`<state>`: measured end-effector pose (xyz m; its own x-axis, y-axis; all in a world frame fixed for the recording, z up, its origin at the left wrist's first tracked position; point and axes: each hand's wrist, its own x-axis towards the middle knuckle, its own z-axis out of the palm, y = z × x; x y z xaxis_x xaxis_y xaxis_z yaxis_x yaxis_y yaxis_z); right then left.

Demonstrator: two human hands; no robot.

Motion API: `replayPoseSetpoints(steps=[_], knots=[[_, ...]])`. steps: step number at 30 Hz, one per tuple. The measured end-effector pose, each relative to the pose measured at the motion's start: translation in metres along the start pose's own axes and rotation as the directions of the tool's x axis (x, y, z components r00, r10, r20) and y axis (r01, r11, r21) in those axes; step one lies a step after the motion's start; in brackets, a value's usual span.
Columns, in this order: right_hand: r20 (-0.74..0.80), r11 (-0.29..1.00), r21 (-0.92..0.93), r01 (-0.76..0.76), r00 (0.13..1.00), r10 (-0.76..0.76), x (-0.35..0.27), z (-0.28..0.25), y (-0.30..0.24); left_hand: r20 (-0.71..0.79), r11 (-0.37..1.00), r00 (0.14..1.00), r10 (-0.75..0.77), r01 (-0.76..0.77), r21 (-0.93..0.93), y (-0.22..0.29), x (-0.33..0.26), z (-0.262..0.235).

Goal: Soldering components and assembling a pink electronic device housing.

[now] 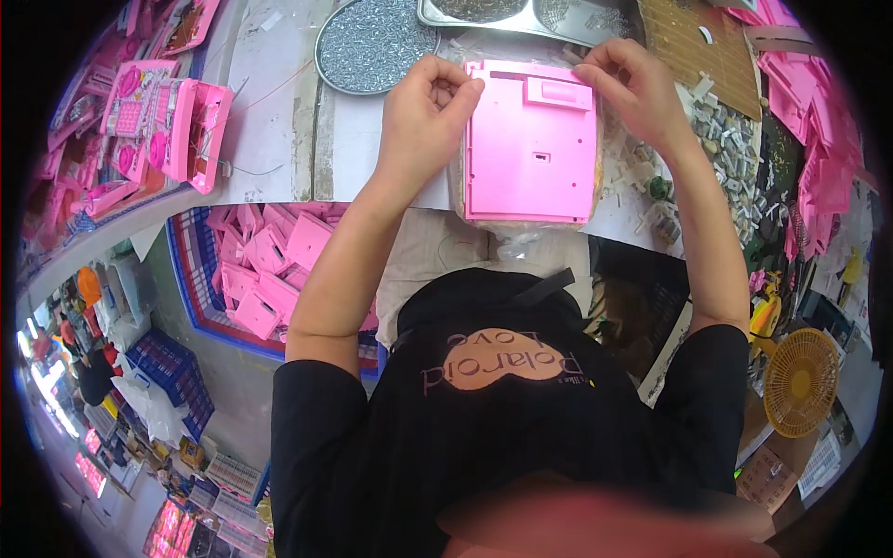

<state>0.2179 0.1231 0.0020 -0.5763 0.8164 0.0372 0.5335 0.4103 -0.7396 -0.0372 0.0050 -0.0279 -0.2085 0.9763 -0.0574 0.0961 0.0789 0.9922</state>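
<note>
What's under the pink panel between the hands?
Clear plastic pokes out past the near edge of the pink panel. Whatever else lies directly beneath is covered by the panel, so I can't tell what it is.

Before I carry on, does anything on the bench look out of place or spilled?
Mostly the loose small parts strewn right of the pink panel: they look untidy, perhaps spilled, whereas the metal pieces sit in a round tray. I see no damage to the panel.
</note>
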Motion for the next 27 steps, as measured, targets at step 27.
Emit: replayPoseSetpoints(steps=[27], knots=[[0.105, 0.973, -0.058, 0.221, 0.971, -0.215, 0.063, 0.006, -0.046, 0.195, 0.976, 0.981, -0.009, 0.051, -0.212, -0.011, 0.011, -0.011]])
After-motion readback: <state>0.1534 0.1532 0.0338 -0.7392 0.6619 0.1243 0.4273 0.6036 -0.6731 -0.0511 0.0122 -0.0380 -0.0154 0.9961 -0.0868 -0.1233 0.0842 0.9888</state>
